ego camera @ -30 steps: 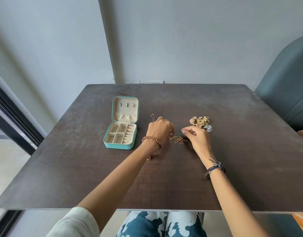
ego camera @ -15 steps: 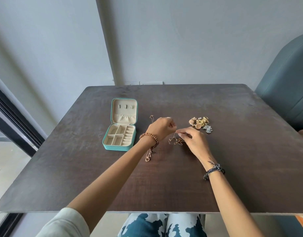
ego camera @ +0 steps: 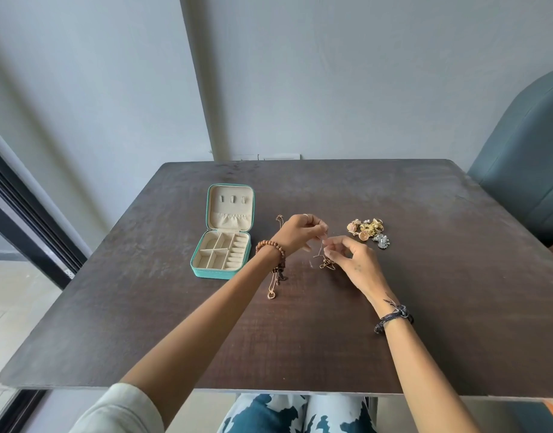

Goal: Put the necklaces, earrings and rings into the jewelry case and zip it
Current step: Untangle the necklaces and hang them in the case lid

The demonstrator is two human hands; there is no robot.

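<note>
Head view: both hands [ego camera: 326, 245] pinch a thin necklace [ego camera: 326, 262] beside the open jewelry case [ego camera: 222, 232].

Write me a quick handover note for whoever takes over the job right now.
Left hand and right hand both pinch a thin gold necklace, its tangled end on the table.
Second necklace lies under the left wrist.
Earrings and rings pile sits right of the hands.
Jewelry case stands open, its compartments look empty.
Done: nothing packed.
Left: load everything, zip.
</note>
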